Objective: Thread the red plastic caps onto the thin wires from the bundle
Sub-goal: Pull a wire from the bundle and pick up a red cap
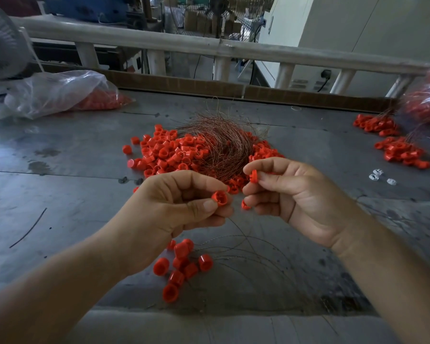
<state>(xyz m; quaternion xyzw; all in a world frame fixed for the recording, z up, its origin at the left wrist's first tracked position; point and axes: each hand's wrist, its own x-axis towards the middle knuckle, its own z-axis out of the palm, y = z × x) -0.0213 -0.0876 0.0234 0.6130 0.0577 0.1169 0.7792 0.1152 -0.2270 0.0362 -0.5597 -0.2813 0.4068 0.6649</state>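
A: Left hand (184, 207), status?
B: Its fingers (206, 206) are curling in. Thumb and forefinger are pinching one red cap (219, 197), open end facing the camera. A thin wire (236, 227) is trailing from under that hand toward the worktop (60, 170).
A: Right hand (291, 192)?
B: It is pinching a second red cap (253, 176) between thumb and index finger. A third cap (245, 204) is sitting against its lower curled fingers. The hands are hovering close together, not touching.
A: Stock?
B: The copper-coloured wire bundle (221, 142) is lying on the loose cap pile (166, 152), just beyond the hands. A near cluster of caps (181, 266) is lying below the left wrist, with wires fanning rightward from it. A clear plastic bag (60, 93) holding more red caps is lying far left. Small white parts (380, 176) are sitting at right.
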